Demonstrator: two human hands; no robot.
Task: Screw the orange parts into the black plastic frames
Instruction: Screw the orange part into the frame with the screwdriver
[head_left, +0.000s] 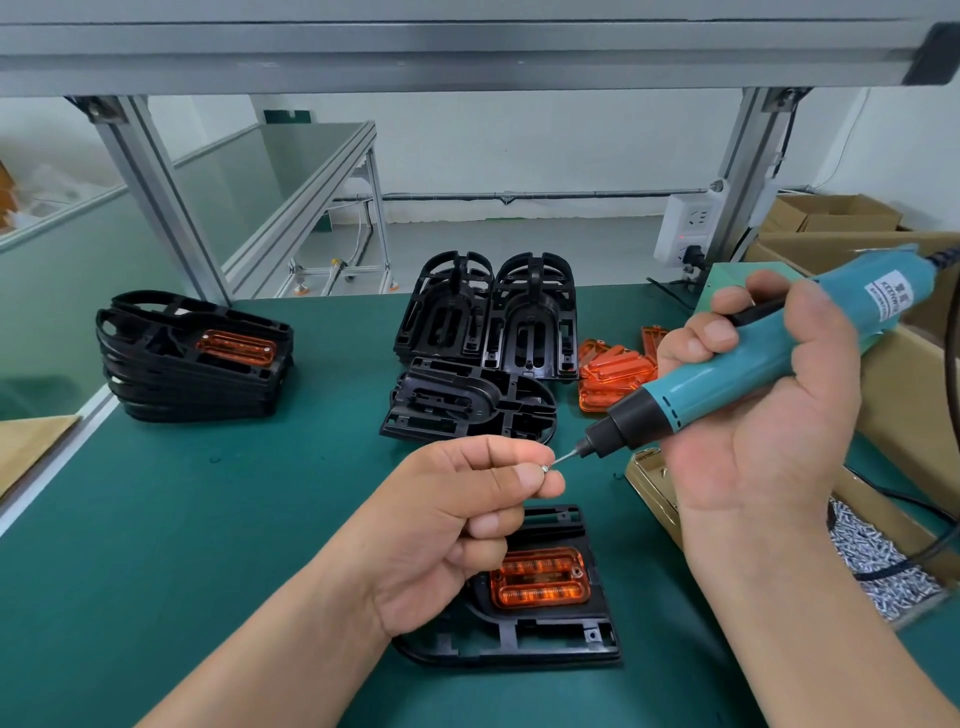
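Where the green mat (208, 519) ends on your right, an open cardboard box (883, 525) holds a heap of small silver screws (878, 571). Just beside it, a shallow brass-coloured tray (649, 483) has a screw or two lying in it. More cardboard boxes (831, 213) stand behind, their contents out of sight.

The teal electric screwdriver (753, 374) carries a white label (883, 299) with dark print, too blurred to read.

Your right hand (769, 415) is wrapped round the screwdriver's body, fingers curled over the top. It holds the tool tilted, with the bit (566, 457) pointing down to the left. Your left hand (452, 519) is curled, thumb and forefinger pinching a single screw (544, 468) whose head meets the tip of the bit.

Directly below that hand, a black frame (519, 647) lies flat on the mat with an orange part (540, 577) seated in it. Loose orange parts (615, 376) are piled near the screwdriver's nose. Bare frames (488, 317) stand and lie in the middle, and a stack of fitted frames (192, 374) sits far left.
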